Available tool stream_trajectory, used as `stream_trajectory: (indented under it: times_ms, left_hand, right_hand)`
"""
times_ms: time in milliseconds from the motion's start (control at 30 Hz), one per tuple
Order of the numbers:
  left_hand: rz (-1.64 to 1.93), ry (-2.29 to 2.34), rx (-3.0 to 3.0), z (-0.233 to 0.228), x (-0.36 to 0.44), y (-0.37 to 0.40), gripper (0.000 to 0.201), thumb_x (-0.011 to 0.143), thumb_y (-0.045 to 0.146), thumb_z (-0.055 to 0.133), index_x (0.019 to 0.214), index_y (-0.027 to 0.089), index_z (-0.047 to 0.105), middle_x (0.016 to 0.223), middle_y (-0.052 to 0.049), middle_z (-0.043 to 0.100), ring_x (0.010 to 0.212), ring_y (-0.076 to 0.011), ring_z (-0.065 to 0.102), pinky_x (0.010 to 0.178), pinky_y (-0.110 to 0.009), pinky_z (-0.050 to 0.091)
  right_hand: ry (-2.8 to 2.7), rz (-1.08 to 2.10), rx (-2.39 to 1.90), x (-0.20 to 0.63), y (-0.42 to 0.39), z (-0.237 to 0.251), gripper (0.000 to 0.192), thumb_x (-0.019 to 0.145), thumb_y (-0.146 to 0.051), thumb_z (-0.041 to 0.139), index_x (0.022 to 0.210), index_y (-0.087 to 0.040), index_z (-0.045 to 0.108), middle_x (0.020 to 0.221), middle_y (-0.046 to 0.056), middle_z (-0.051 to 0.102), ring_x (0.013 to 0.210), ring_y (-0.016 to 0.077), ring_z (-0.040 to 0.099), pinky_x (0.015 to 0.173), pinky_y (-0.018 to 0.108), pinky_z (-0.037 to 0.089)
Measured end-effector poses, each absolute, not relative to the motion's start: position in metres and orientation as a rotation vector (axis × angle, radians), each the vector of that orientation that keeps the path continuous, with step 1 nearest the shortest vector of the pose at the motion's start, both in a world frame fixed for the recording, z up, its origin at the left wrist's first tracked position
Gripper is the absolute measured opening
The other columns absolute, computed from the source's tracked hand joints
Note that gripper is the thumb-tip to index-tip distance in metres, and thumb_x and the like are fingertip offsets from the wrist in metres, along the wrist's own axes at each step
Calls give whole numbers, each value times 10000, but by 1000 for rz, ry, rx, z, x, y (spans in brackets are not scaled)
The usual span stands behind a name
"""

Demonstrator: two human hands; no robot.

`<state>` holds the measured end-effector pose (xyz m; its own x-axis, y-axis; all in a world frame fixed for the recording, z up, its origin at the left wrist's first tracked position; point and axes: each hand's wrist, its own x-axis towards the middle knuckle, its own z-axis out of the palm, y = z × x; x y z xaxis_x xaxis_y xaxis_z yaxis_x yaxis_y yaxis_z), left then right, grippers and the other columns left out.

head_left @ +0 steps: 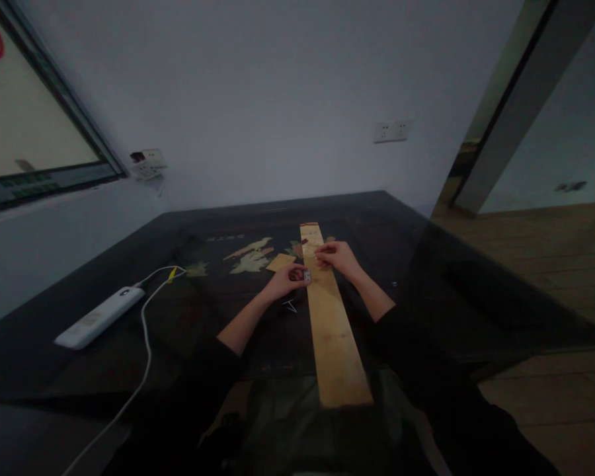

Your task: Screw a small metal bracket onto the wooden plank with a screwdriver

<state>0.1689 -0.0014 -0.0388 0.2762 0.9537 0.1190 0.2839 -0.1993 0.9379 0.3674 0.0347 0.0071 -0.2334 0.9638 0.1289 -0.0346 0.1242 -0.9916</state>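
Observation:
A long pale wooden plank (334,330) lies on the dark glass table (451,291), running from my lap toward the far wall. My left hand (286,280) rests at the plank's left edge, its fingers closed on a small red and white object (301,275) that looks like a tape measure. My right hand (338,256) sits on top of the plank just beyond, fingers pinched together; what they pinch is too small to make out. Both hands are close together, nearly touching.
A white power strip (99,317) with a white cable (146,344) lies at the left of the table. Flat wooden cut-out shapes (250,259) lie beyond my left hand. Small bent metal pieces (290,306) rest near my left wrist. Wall sockets (391,130) are behind; wooden floor is at the right.

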Motion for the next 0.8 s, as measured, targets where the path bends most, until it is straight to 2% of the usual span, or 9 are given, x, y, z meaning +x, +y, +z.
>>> stream_trajectory:
  times_ms: [367, 567, 800]
  left_hand:
    - [936, 1110, 1619, -36, 170, -2, 489, 604, 238, 850, 1032, 109, 652, 751, 20, 606, 653, -83, 567, 669, -232, 447]
    - [1006, 1207, 1626, -37, 173, -3, 280, 745, 251, 747, 980, 138, 646, 748, 1, 656, 702, -124, 629, 736, -265, 482]
    - [1073, 1339, 1575, -42, 183, 1, 215, 716, 136, 729, 847, 166, 561, 640, 38, 631, 629, -126, 627, 666, -244, 465]
  right_hand:
    - [-1426, 1266, -967, 367, 37, 5, 125, 628, -96, 765, 714, -125, 678, 526, -5, 660, 461, 105, 634, 477, 186, 531]
    - [-1424, 1249, -983, 366, 38, 3, 91, 659, -53, 715, 705, -126, 684, 528, -9, 651, 472, 101, 627, 504, 199, 530]
    - [-1542, 1116, -1063, 366, 38, 3, 121, 659, -16, 686, 704, -120, 730, 566, 8, 668, 516, 100, 626, 562, 218, 529]
